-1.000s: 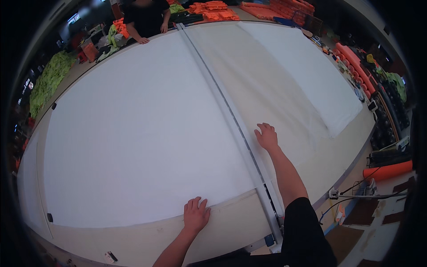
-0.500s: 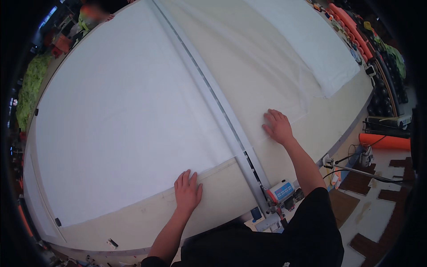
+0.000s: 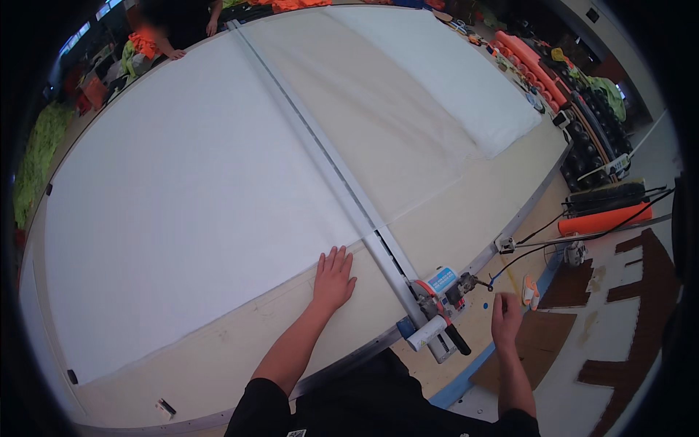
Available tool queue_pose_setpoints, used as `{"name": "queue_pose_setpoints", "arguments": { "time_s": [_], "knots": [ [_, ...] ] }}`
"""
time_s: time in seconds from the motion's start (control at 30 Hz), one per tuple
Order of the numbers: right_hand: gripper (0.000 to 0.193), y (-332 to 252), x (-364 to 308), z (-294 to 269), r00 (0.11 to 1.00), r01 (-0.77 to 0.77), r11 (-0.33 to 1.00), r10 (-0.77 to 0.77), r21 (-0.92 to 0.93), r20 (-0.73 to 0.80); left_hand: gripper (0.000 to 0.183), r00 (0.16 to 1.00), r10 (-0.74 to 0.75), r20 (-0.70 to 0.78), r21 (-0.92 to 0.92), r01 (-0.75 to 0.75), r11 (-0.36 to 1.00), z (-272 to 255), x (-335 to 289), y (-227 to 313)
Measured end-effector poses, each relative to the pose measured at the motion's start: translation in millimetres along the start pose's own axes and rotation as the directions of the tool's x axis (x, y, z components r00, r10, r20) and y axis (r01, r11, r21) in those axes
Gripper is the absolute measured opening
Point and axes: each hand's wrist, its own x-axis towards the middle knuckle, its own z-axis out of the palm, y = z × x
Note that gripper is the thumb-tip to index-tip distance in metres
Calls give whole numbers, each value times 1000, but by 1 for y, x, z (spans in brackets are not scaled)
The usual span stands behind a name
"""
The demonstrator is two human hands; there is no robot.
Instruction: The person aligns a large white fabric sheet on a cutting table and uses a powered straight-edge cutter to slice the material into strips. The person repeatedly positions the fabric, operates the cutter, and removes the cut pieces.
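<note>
My left hand lies flat with its fingers spread on the near edge of a large white fabric sheet. My right hand is past the table's edge, its fingers curled in, with nothing visible in it. Just left of it, a cutting machine with a red and blue body and a black handle sits at the near end of a long metal rail. The rail crosses the table beside the white sheet. To the rail's right lies thin, sheer fabric.
A person's hand rests on the table's far edge. Orange rolls stand at the right rim, and an orange tube lies nearer. A black cable runs right of the cutter. A small marker-like object lies front left.
My right hand has left the sheer fabric, drawn back toward me past the table edge, and curled. My left hand stays on the sheet's edge. The view has shifted, showing more of the far side.
</note>
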Motion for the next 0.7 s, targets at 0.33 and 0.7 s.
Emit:
{"name": "queue_pose_setpoints", "arguments": {
  "time_s": [0.33,0.7],
  "knots": [
    [38,86,-78,31,179,-934,350,296,68,938,62,990,-72,-124,43,78,996,-10,-83,2],
    [75,52,-11,34,-330,-552,635,429,-540,841,65,900,-373,-226,149,411,899,-15,-173,19]
  ]
}}
